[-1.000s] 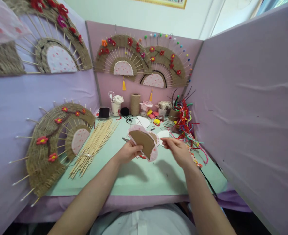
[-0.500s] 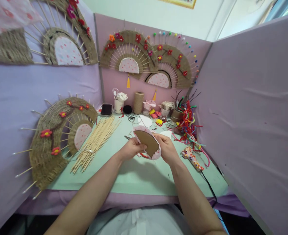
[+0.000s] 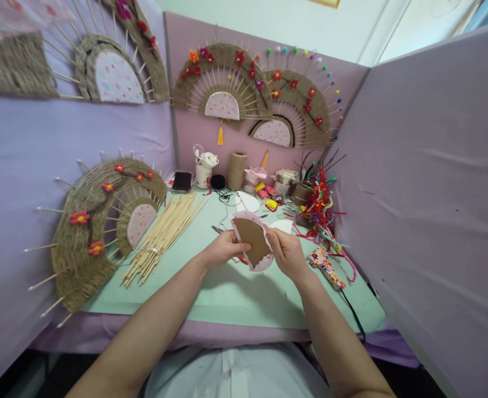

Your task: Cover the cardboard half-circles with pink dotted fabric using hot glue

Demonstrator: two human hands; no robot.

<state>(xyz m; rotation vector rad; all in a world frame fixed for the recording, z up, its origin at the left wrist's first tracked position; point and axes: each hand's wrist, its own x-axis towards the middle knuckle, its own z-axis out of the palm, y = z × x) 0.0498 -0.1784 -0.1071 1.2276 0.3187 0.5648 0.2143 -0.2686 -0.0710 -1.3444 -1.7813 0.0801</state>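
Observation:
A half-round piece of brown cardboard (image 3: pixel 251 239) with pink-and-white patterned fabric (image 3: pixel 264 263) around its edge is held up over the table. My left hand (image 3: pixel 224 249) grips its left side, the thumb lying across the bare cardboard. On the right edge, my right hand (image 3: pixel 286 250) pinches the fabric rim between thumb and fingers. Part of the fabric is folded onto the cardboard, and its other face is turned away from me. Beneath the piece, partly hidden, something red lies on the table.
Bamboo sticks (image 3: pixel 164 235) lie in a bundle at left beside a twine-woven fan (image 3: pixel 78 243). A patterned glue gun (image 3: pixel 326 267) with a black cord rests at right, near tangled pipe cleaners (image 3: pixel 322 204). A twine spool (image 3: pixel 237 170) stands at the back. Panels enclose the table.
My right hand has shifted slightly right and its grip on the fabric edge has changed, with the fabric there pulled up a little. My left hand keeps its hold. The camera view has tilted slightly.

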